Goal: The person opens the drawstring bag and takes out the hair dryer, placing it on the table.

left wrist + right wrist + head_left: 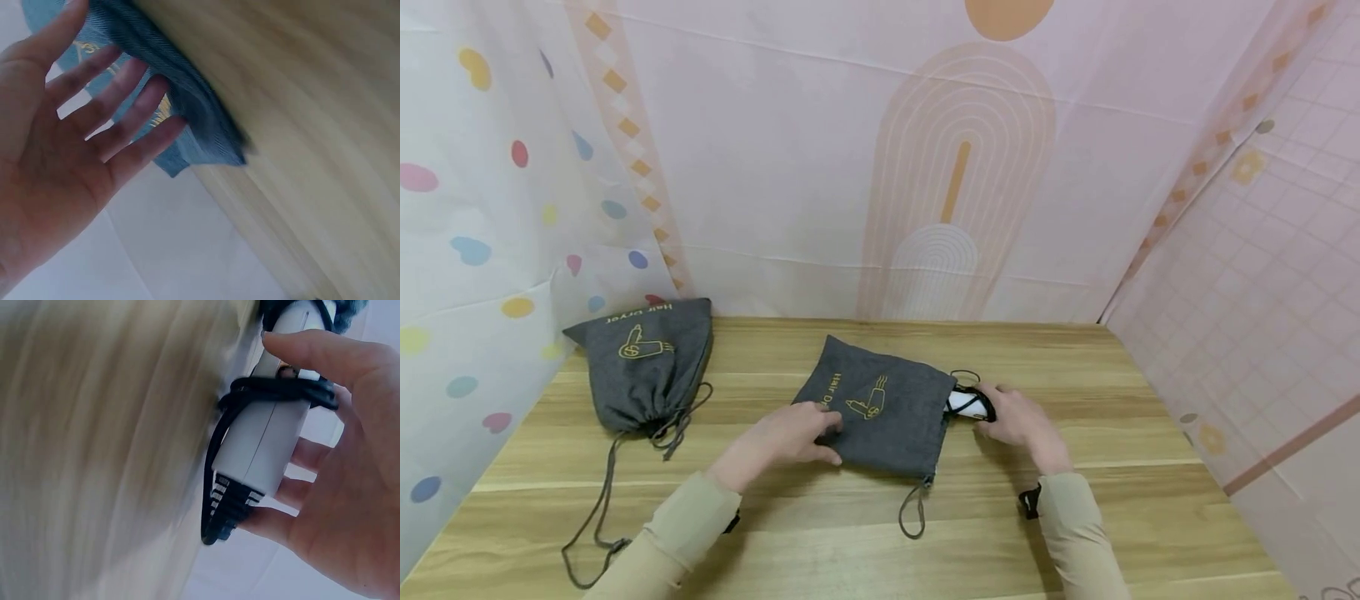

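Two beige sleeves (692, 517): stretched over the wooden table (835, 558).
Left grip (786, 437): spread wide at the left end of the gray bag (898, 425).
Right grip (1021, 421): curled round the white handle (259, 444).
White handle: wound with black cord (275, 390), sticking out of the bag's mouth.
Gray bag: lying between both grips, printed with a yellow dryer.
Second bag (647, 371): farther back at left, cinched at the mouth, trailing its drawstring (601, 517).
Patterned curtain (775, 167): hanging behind the table.

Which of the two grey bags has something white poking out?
The bag on the right: a white object wrapped in black cord pokes from its mouth. The left bag is gathered closed.
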### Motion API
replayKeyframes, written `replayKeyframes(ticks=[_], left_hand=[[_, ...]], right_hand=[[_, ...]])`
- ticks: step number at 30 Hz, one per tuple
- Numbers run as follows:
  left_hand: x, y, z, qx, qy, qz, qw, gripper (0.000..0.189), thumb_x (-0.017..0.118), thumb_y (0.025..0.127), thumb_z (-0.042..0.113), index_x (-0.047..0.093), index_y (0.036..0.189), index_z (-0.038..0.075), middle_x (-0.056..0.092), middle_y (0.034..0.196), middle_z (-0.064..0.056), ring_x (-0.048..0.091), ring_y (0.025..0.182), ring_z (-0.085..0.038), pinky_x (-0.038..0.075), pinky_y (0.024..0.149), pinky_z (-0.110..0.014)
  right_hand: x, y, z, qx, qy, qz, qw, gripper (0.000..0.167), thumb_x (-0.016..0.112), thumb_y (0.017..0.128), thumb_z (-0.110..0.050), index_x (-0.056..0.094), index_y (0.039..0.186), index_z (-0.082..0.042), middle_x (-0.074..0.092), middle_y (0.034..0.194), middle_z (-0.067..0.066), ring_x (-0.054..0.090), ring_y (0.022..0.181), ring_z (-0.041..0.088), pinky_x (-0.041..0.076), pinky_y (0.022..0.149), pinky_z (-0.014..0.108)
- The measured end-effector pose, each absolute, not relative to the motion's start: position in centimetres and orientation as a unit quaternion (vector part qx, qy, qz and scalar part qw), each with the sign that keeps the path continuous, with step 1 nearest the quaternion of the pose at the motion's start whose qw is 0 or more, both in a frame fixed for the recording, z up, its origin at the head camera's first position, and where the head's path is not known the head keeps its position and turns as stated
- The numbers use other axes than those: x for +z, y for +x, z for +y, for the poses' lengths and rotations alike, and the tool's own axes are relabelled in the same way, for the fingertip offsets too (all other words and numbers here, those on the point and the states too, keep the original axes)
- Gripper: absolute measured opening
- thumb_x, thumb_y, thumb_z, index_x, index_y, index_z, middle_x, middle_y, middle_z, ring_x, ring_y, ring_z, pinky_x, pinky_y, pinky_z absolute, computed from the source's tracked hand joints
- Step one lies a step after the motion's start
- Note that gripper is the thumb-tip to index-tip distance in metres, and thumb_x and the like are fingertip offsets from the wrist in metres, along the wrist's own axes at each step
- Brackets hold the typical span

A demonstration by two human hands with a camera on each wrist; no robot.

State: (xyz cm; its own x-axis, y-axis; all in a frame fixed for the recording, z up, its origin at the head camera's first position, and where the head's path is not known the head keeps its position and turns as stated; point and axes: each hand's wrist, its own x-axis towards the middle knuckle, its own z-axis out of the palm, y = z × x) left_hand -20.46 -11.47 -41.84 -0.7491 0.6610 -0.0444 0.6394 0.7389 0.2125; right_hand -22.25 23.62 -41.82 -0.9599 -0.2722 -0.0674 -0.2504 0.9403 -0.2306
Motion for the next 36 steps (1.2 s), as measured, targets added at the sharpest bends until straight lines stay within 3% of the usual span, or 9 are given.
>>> replayKeyframes(ticks=[3, 8, 12, 16, 23, 27, 30, 36], left_hand=[[-41.6, -21.1, -10.8, 0.107, 0.338, 0.934, 0.045, 0.044, 0.071, 0.080, 0.041, 0.064, 0.111, 0.010, 0.061, 0.107, -0.010, 0.061, 0.093, -0.026, 0.052, 0.077, -0.041], [-41.9, -22.3, -9.9, 0.104, 0.322, 0.941, 0.015, 0.045, 0.068, 0.084, 0.037, 0.061, 0.117, 0.008, 0.056, 0.118, -0.015, 0.058, 0.100, -0.032, 0.051, 0.080, -0.044], [-42.3, -23.5, -9.7, 0.113, 0.311, 0.944, 0.010, 0.052, 0.067, 0.086, 0.035, 0.055, 0.127, 0.006, 0.051, 0.130, -0.018, 0.053, 0.117, -0.036, 0.047, 0.094, -0.047], [-42.7, -24.4, -9.7, 0.119, 0.289, 0.949, 0.052, 0.066, 0.068, 0.085, 0.034, 0.044, 0.140, 0.006, 0.038, 0.147, -0.022, 0.036, 0.136, -0.041, 0.036, 0.107, -0.052], [-43.0, -25.2, -9.3, 0.118, 0.256, 0.950, 0.131, 0.072, 0.067, 0.085, 0.033, 0.036, 0.146, 0.010, 0.027, 0.154, -0.021, 0.027, 0.141, -0.040, 0.032, 0.110, -0.054], [-42.9, -25.2, -9.0, 0.123, 0.248, 0.950, 0.143, 0.071, 0.068, 0.085, 0.031, 0.037, 0.146, 0.012, 0.027, 0.154, -0.021, 0.026, 0.142, -0.041, 0.032, 0.110, -0.054], [-42.9, -25.2, -8.9, 0.122, 0.250, 0.950, 0.145, 0.071, 0.068, 0.085, 0.030, 0.037, 0.146, 0.012, 0.027, 0.154, -0.022, 0.026, 0.141, -0.042, 0.031, 0.110, -0.054], [-42.9, -25.1, -8.6, 0.124, 0.232, 0.953, 0.150, 0.071, 0.067, 0.085, 0.030, 0.036, 0.147, 0.012, 0.026, 0.153, -0.025, 0.024, 0.142, -0.042, 0.028, 0.112, -0.053]], right_hand=[[-41.7, -22.3, 23.1, -0.106, -0.135, 0.984, 0.036, 0.052, 0.070, 0.082, -0.023, 0.052, 0.130, -0.013, 0.060, 0.113, 0.016, 0.059, 0.087, 0.026, 0.050, 0.070, 0.044], [-41.5, -22.4, 22.7, -0.099, -0.133, 0.985, 0.037, 0.049, 0.068, 0.085, -0.021, 0.052, 0.129, -0.009, 0.059, 0.116, 0.017, 0.061, 0.094, 0.028, 0.051, 0.073, 0.046], [-41.5, -22.5, 22.6, -0.100, -0.127, 0.986, 0.046, 0.051, 0.069, 0.085, -0.022, 0.051, 0.131, -0.008, 0.059, 0.122, 0.018, 0.061, 0.104, 0.033, 0.051, 0.079, 0.050], [-41.5, -22.7, 22.4, -0.101, -0.126, 0.985, 0.057, 0.054, 0.067, 0.087, -0.023, 0.049, 0.135, -0.008, 0.056, 0.129, 0.020, 0.058, 0.113, 0.037, 0.050, 0.085, 0.055], [-41.4, -22.7, 22.3, -0.108, -0.125, 0.984, 0.070, 0.060, 0.069, 0.086, -0.023, 0.045, 0.138, -0.007, 0.049, 0.139, 0.021, 0.051, 0.123, 0.041, 0.046, 0.091, 0.059], [-41.5, -22.8, 22.1, -0.108, -0.123, 0.984, 0.068, 0.053, 0.071, 0.084, -0.022, 0.051, 0.131, -0.009, 0.059, 0.127, 0.016, 0.061, 0.105, 0.033, 0.051, 0.077, 0.050], [-41.5, -22.7, 22.1, -0.101, -0.119, 0.986, 0.061, 0.048, 0.071, 0.084, -0.021, 0.053, 0.127, -0.011, 0.063, 0.118, 0.014, 0.061, 0.088, 0.025, 0.049, 0.064, 0.042], [-41.6, -22.5, 22.2, -0.087, -0.122, 0.988, 0.045, 0.050, 0.071, 0.084, -0.022, 0.052, 0.129, -0.011, 0.064, 0.119, 0.016, 0.061, 0.082, 0.023, 0.047, 0.059, 0.038]])
